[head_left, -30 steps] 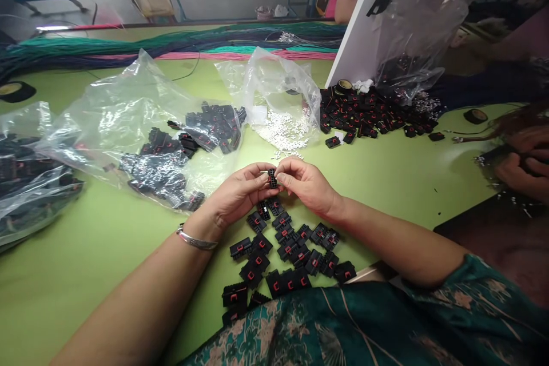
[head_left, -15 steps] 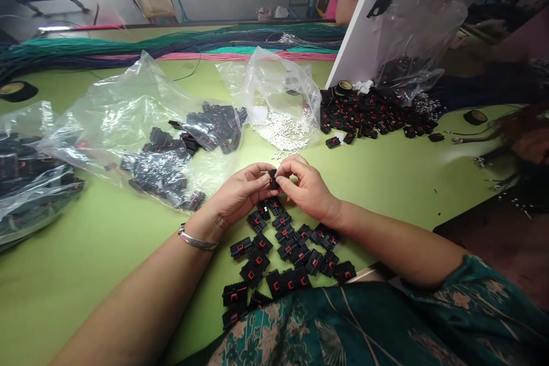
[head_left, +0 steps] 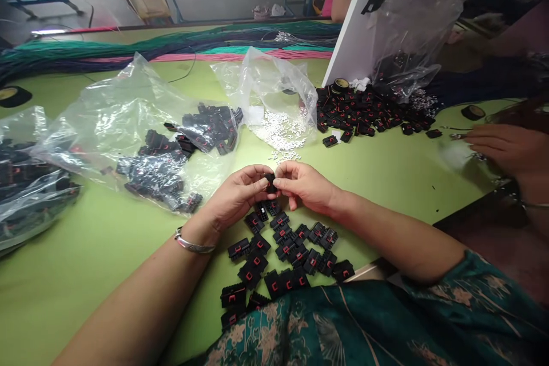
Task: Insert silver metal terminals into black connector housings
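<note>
A small black plastic connector housing (head_left: 270, 183) is held up between my two hands over the table. My left hand (head_left: 240, 194) pinches it from the left, its fingers closed. My right hand (head_left: 306, 183) meets it from the other side with thumb and index finger pressed together at its edge; whether a small part sits in that pinch is hidden. Below lie several loose black connector housings with red clips (head_left: 286, 249), spread toward my body. Just beyond my hands is a heap of small white plastic pieces (head_left: 281, 131), partly inside a clear bag (head_left: 274, 66).
Clear bags of black housings (head_left: 156, 154) lie left. A pile of black housings (head_left: 364, 111) sits right, beside an upright white panel (head_left: 349, 26). Wire bundles (head_left: 171, 51) run along the back. Another person's hand (head_left: 497, 148) is at the right edge.
My right hand has turned slightly, its lower fingers now curled beneath the housing. The other person's hand has come into view at the right. The view has shifted a little.
</note>
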The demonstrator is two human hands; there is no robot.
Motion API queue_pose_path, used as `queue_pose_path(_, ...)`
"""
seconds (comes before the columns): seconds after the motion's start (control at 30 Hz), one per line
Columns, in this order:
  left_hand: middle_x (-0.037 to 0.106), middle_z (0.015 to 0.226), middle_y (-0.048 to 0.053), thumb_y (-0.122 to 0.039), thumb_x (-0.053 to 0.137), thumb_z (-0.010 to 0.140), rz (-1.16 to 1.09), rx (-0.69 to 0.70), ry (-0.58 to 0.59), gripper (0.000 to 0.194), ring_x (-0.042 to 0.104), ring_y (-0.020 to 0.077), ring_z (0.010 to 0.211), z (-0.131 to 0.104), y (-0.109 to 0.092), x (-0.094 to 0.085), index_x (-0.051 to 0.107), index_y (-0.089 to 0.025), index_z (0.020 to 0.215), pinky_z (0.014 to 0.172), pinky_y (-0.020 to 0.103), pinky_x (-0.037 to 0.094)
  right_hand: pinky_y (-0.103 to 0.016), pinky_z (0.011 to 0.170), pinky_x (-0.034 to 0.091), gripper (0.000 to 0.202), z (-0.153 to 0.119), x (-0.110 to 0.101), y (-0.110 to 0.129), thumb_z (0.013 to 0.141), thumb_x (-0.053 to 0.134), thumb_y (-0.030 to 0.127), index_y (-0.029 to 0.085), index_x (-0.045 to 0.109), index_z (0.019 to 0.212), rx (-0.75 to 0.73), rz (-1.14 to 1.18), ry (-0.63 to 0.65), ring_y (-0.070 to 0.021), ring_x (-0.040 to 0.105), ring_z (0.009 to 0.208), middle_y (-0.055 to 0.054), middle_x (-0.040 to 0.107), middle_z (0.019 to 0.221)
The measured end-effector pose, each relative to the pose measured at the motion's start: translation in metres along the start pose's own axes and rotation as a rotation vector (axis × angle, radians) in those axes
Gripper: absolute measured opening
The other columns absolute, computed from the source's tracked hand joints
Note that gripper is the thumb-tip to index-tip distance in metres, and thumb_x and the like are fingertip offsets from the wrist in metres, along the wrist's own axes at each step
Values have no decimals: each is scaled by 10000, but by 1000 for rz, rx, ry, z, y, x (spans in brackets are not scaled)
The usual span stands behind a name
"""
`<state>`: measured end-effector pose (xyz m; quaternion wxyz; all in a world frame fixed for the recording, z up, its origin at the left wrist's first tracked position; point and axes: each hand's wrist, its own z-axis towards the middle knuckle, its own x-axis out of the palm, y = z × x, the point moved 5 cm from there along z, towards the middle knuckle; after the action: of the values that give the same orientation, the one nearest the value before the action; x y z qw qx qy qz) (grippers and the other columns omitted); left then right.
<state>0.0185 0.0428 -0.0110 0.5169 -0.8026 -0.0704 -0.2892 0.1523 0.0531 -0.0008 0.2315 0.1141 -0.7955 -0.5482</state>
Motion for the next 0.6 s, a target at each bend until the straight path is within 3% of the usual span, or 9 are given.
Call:
queue_pose_path(0.13,700,861,24,-214,838,689,-17,63,-67,287,693,141,762,2,-6,-4,684,-157,924,738,257,581,-168,335,353,349,4,-18,13,708,766,437,177,561,819,-72,1,-39,-45,391,456,61,517,647)
queue_pose_path(0.2,698,822,18,-232,849,676,-45,100,-138,320,702,145,743,3,-10,-10,672,-160,933,716,240,570,-188,365,343,278,6,-39,25,788,689,428,178,568,807,-195,-112,-186,-46,388,468,30,563,732)
queue_pose_path(0.3,690,810,6,-225,853,668,-70,127,-222,336,710,145,741,4,-13,-17,659,-164,936,713,233,562,-236,503,409,94,9,-62,37,821,617,262,172,601,798,-312,-508,-396,-85,457,534,19,576,706)
queue_pose_path(0.43,690,806,11,-221,845,676,-61,122,-235,335,709,147,730,5,-13,-16,651,-158,942,720,246,562,-297,735,433,103,12,-59,34,808,570,146,163,647,742,-362,-1030,-378,-150,555,750,-36,644,808)
queue_pose_path(0.6,694,787,15,-227,861,654,-60,113,-217,370,713,151,722,5,-12,-14,648,-143,945,696,229,561,-295,736,402,157,12,-49,26,844,539,145,167,671,762,-262,-1293,-408,-169,553,780,-64,654,856)
